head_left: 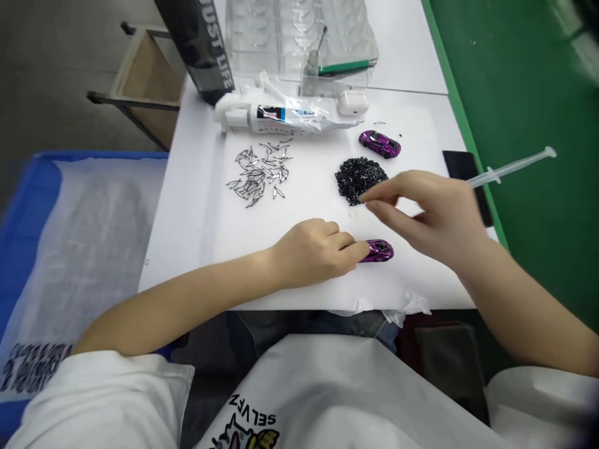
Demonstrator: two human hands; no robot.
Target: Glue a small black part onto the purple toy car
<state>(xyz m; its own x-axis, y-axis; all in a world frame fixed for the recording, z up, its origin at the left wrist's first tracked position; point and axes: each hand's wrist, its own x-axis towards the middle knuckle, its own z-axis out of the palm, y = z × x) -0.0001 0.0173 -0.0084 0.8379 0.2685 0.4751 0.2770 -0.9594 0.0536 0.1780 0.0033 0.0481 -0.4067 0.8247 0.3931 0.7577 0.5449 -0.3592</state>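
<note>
My left hand (322,252) is closed on a small purple toy car (381,251), whose rear part is hidden under my fingers. It rests low on the white work surface. My right hand (425,215) has thumb and forefinger pinched together at the lower edge of a heap of tiny black shiny parts (358,178). Whether a part is between those fingertips is too small to make out. A clear syringe (515,167) sticks out behind my right hand; I cannot tell if the hand holds it. A second purple toy car (380,144) stands just above the heap.
Thin black-outlined slivers (262,171) lie scattered at left. Behind them are a white tube (285,118), a white earbud case (353,101), a green pen (346,67) and clear plastic trays (299,31). A black bottle (199,47) stands back left; a dark flat object (456,163) lies right.
</note>
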